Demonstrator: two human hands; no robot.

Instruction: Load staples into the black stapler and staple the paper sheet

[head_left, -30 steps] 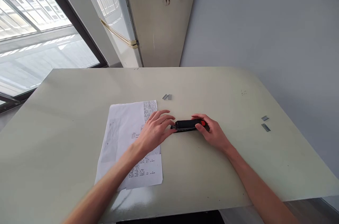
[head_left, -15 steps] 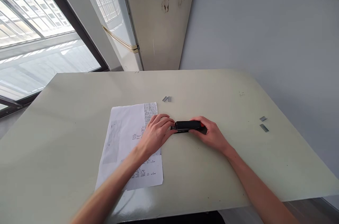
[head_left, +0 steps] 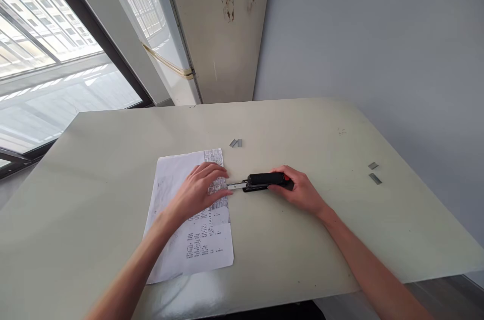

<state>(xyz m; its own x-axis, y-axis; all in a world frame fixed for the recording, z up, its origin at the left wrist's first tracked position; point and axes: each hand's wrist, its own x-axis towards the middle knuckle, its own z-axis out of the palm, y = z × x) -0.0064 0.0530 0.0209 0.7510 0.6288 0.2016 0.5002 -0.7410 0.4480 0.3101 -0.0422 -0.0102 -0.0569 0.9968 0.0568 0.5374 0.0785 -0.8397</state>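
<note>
Right of the paper [head_left: 200,237], my right hand [head_left: 301,190] grips the stapler [head_left: 264,179]. Its tray [head_left: 237,186] has just slid out paperward, now accessible; whether my left hand [head_left: 197,187] pinches it, I can't tell.

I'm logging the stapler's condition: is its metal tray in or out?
Out: the metal tray extends from the black stapler toward the left hand; the right hand grips the opposite end.

Your black stapler [head_left: 264,180], red near its right end, pointed left over the tabletop [head_left: 302,239], its silver staple rail [head_left: 237,186] sticking out.
</note>
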